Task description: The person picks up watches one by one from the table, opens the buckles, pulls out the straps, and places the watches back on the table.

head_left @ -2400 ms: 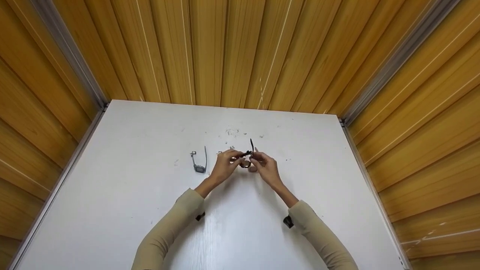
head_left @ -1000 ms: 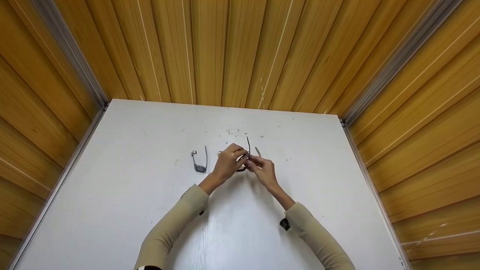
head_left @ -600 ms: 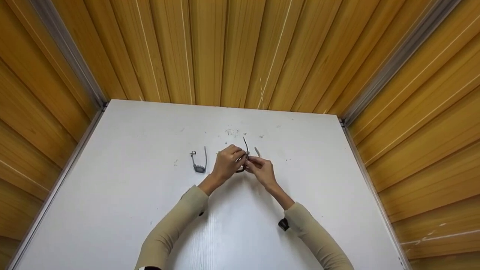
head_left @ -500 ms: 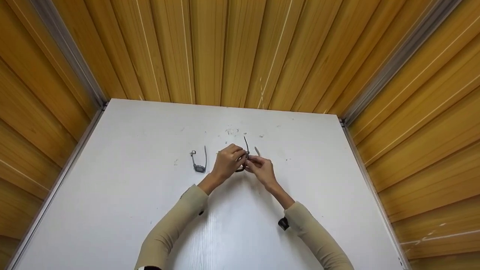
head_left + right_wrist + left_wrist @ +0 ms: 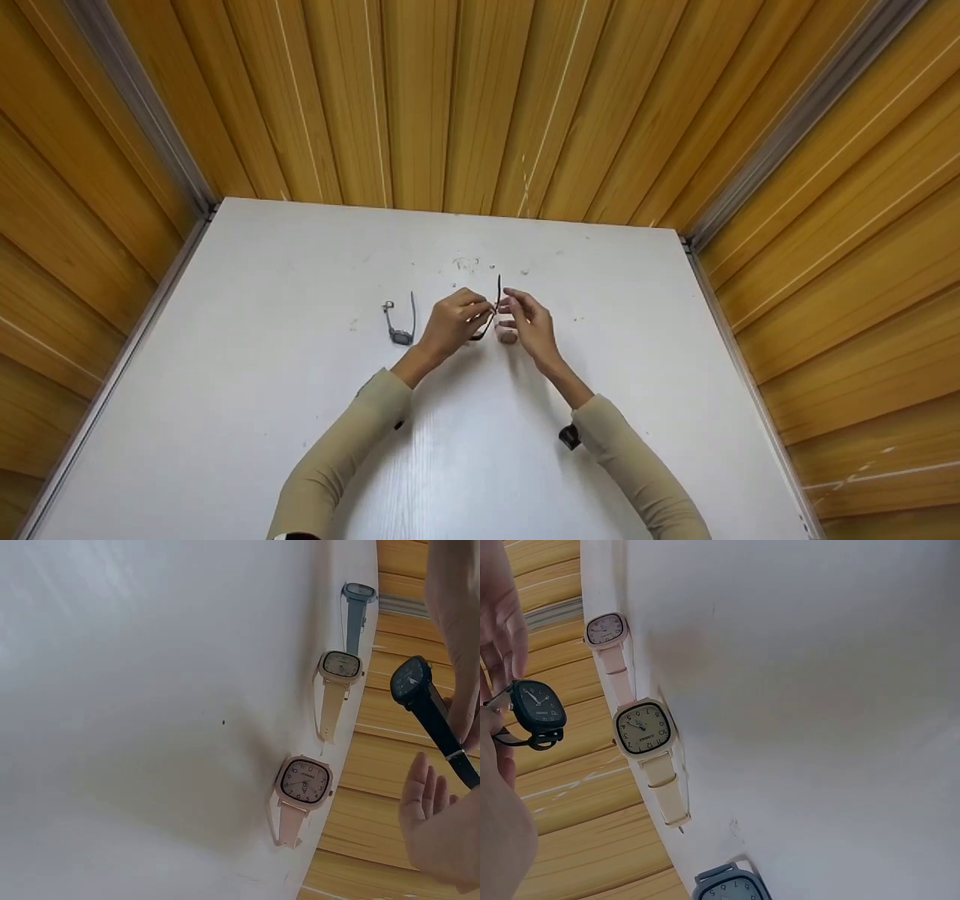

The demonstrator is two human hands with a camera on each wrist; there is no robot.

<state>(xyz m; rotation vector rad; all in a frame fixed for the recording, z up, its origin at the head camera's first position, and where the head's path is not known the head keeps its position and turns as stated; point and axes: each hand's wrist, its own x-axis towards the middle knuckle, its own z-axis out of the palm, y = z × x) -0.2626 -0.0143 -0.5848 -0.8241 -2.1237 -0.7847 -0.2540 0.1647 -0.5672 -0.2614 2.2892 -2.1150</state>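
Observation:
A black wristwatch [image 5: 540, 705] with a squarish dial is held up above the tabletop. My left hand [image 5: 454, 322] pinches it by its dark strap [image 5: 499, 289], one end of which points up and away. Close by on the right, my right hand [image 5: 531, 326] has its fingers spread and extended beside the strap, gripping nothing. From the right wrist view, the black strap [image 5: 439, 724] hangs from the left hand's fingers above the right hand [image 5: 442, 825]. Whether the right fingertips touch the strap, I cannot tell.
On the white table [image 5: 300, 412] lie a blue-grey watch [image 5: 401, 338] at left, a cream watch [image 5: 643, 727] mostly hidden behind the left hand in the head view, and a pink watch [image 5: 508, 337] by the right hand. Wood-patterned panels [image 5: 480, 112] surround the table.
Both hands were pinching the black watch. The right hand's fingers have since let go and spread to the right, uncovering the pink watch. The left hand keeps its hold.

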